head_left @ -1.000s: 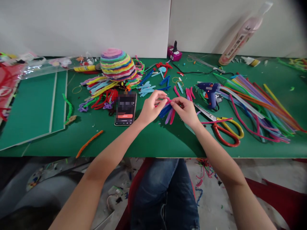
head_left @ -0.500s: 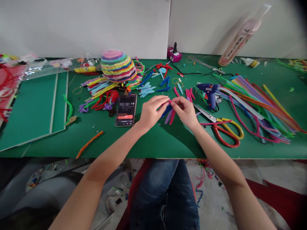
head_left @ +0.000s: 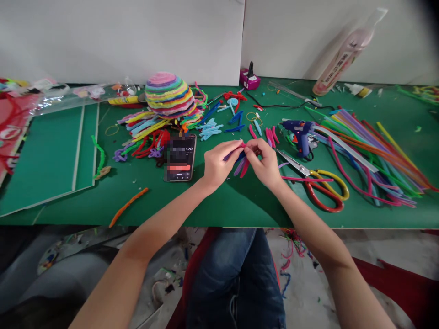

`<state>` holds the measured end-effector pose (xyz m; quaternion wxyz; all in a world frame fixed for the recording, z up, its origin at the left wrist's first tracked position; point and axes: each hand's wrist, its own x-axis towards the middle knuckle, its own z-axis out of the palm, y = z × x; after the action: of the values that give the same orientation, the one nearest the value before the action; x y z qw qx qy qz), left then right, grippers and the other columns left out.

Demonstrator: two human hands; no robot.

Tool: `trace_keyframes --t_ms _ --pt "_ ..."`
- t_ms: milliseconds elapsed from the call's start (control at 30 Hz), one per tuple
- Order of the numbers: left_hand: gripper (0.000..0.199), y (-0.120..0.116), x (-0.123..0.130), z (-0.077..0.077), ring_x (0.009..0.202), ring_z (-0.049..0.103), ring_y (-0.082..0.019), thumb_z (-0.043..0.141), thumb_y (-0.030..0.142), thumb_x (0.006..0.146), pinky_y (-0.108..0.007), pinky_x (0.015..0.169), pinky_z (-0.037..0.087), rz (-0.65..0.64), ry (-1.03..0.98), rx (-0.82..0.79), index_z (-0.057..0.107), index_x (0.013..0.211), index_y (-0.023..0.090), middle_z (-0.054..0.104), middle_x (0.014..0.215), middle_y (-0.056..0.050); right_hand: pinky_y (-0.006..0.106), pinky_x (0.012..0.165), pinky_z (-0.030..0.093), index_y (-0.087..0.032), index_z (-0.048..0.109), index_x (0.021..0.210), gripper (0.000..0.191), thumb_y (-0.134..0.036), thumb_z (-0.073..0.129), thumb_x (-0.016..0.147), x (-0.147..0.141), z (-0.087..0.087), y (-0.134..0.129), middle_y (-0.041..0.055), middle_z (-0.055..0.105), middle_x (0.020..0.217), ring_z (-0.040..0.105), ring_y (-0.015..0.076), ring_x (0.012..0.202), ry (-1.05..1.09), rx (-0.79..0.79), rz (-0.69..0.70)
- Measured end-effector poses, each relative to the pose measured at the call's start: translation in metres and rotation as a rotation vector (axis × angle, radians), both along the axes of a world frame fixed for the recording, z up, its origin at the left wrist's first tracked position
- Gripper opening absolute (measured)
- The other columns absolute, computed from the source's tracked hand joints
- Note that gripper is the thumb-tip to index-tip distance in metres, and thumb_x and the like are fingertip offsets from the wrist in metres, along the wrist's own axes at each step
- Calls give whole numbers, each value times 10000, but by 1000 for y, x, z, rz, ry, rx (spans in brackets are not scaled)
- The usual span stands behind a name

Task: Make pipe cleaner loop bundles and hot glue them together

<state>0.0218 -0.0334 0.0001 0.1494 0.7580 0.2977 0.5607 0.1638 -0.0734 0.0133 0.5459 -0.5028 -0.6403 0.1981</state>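
Observation:
Near the middle of the green table, my left hand [head_left: 221, 162] and my right hand [head_left: 262, 160] meet fingertip to fingertip. Both pinch a short pink pipe cleaner [head_left: 243, 145], mostly covered by the fingers. Below them, pink and purple pipe cleaner pieces [head_left: 244, 168] and some blue ones show between the hands; whether these are held or lie on the table I cannot tell. Beyond my right hand lie more short pink pieces [head_left: 271, 135]. Scissors [head_left: 313, 177] with red and yellow handles lie to its right, and a phone [head_left: 180, 157] lies left of my left hand.
A blue glue gun [head_left: 300, 132] rests at right, beside a bundle of long pipe cleaners [head_left: 370, 155]. A striped dome of pipe cleaners [head_left: 168, 96] sits at the back left. A pink bottle [head_left: 343, 57] stands at the back right. An orange pipe cleaner [head_left: 128, 206] lies by the front edge.
My fingers have shifted slightly on the pink pipe cleaner, with my left hand turned a little and my right fingers curled more. The phone's timer has advanced by a second.

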Motion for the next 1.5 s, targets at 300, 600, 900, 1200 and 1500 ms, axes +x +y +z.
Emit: trace_keyframes --t_ms 300,600,900,1200,1500 --pt "150 1 -2 5 911 720 -163 645 212 842 -289 836 584 -204 -95 -334 735 953 168 763 977 -61 277 660 450 -201 570 846 79 -181 511 894 5 0 -1 13 584 782 554 129 737 -218 170 -13" --pt "164 6 -2 7 884 713 -156 622 280 859 -283 795 579 -316 -126 -474 722 939 176 761 954 -54 266 619 464 -233 472 919 140 -256 601 867 8 -2 -1 -28 613 779 589 111 673 -192 161 -69" --pt "263 13 -13 18 911 702 -164 665 342 827 -289 825 570 -423 43 -477 703 1004 152 743 995 -78 340 703 456 -240 493 907 96 -275 582 899 21 -5 0 -3 666 819 630 164 742 -455 279 -124" --pt "321 20 -13 12 816 678 -152 737 438 744 -284 731 560 -608 -43 -715 683 889 157 721 882 -55 305 682 403 -240 480 906 114 -175 574 900 24 3 -1 -23 683 783 602 139 698 -613 536 -28" --pt "301 17 -10 11 773 667 -133 742 447 739 -265 698 544 -547 -102 -650 687 855 175 719 841 -41 294 687 487 -241 521 887 133 -294 641 864 24 0 -4 -6 710 836 658 145 748 -343 340 -14"
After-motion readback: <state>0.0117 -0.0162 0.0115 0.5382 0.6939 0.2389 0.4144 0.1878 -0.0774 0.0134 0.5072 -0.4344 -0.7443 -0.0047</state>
